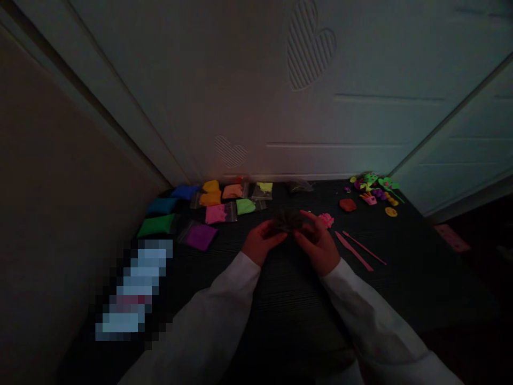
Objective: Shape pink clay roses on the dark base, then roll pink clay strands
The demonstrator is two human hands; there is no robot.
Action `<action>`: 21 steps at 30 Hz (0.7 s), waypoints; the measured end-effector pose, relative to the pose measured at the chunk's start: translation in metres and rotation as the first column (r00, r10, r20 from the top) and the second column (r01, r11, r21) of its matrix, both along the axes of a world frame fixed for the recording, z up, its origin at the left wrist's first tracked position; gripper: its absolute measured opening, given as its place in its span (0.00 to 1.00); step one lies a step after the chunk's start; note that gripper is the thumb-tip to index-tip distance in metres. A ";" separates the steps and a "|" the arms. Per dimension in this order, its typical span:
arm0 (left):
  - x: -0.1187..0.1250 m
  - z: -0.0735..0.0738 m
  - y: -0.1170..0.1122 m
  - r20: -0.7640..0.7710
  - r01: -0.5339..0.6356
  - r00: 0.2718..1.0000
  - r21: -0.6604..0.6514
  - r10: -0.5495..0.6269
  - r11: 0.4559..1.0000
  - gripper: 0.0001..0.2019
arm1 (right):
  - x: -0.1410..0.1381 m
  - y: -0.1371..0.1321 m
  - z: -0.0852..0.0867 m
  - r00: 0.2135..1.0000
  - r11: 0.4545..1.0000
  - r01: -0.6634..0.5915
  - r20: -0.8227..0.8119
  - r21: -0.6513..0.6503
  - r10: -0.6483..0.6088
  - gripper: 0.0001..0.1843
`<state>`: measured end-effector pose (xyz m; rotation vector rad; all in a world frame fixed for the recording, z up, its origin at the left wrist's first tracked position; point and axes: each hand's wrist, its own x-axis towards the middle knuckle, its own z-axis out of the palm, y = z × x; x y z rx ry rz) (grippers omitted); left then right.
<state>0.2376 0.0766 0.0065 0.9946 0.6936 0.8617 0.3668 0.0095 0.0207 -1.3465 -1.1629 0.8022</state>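
So both hands were busy with one dark, spiky-edged piece (288, 220), held up over the middle of the dark table (276, 307). The left hand (258, 243) had its fingers and thumb curled onto one side, and the right hand (320, 247) was pinching the opposite side, though it was way too dim to make out each fingertip. Just beyond the right hand sat a bumpy pink blob (326, 220), with a pink knife-shaped tool (354, 251) and a skinny pink stick (364, 247) lying side by side to its right. Further back on that side were a reddish lump (348, 205), a yellow disc (391, 212) and a bunch of colorful little shapes (371, 199). Over on the left, a purple packet (202, 237), a pink packet (215, 214) and a green packet (156, 225) lay among others, with a pixelated bright rectangle (134, 289) nearer the front.
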 end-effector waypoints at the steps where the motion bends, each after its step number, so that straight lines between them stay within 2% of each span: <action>1: 0.000 0.000 0.001 0.025 -0.005 1.000 -0.033 0.006 0.999 0.17 | 0.005 0.000 0.002 0.996 1.000 0.025 0.082 0.006 -0.025 0.24; 3: 0.000 0.002 0.002 0.090 -0.033 0.995 -0.126 0.044 0.991 0.15 | 0.023 0.000 0.004 0.946 0.990 0.140 0.292 0.034 -0.143 0.20; 5: -0.001 0.005 0.003 0.154 -0.060 0.983 -0.223 0.096 0.973 0.13 | 0.047 0.001 0.005 0.801 0.937 0.342 0.497 0.076 -0.333 0.18; 6: -0.001 0.005 0.003 0.176 -0.068 0.978 -0.258 0.116 0.964 0.12 | 0.059 0.002 0.004 0.720 0.900 0.429 0.575 0.073 -0.389 0.18; 8: 0.000 0.006 0.004 0.202 -0.066 0.971 -0.291 0.129 0.954 0.10 | 0.078 0.004 0.002 0.591 0.833 0.553 0.711 -0.013 -0.381 0.19; 9: 0.000 0.006 0.004 0.213 -0.057 0.969 -0.293 0.123 0.955 0.10 | 0.084 0.005 0.000 0.556 0.802 0.594 0.755 -0.068 -0.347 0.20; 11: 0.000 0.005 0.004 0.244 -0.034 0.964 -0.277 0.104 0.960 0.12 | 0.088 0.007 -0.002 0.549 0.757 0.630 0.789 -0.175 -0.275 0.21; 13: 0.001 0.004 0.004 0.280 -0.018 0.956 -0.250 0.090 0.968 0.14 | 0.085 0.008 -0.004 0.584 0.748 0.620 0.776 -0.237 -0.238 0.20; 17: 0.002 0.002 0.004 0.307 -0.032 0.946 -0.213 0.099 0.976 0.16 | 0.077 0.012 -0.005 0.637 0.769 0.587 0.731 -0.255 -0.244 0.18; 21: 0.002 0.000 0.006 0.267 -0.066 0.957 -0.168 0.110 0.984 0.16 | 0.075 0.013 -0.007 0.708 0.802 0.544 0.648 -0.247 -0.281 0.21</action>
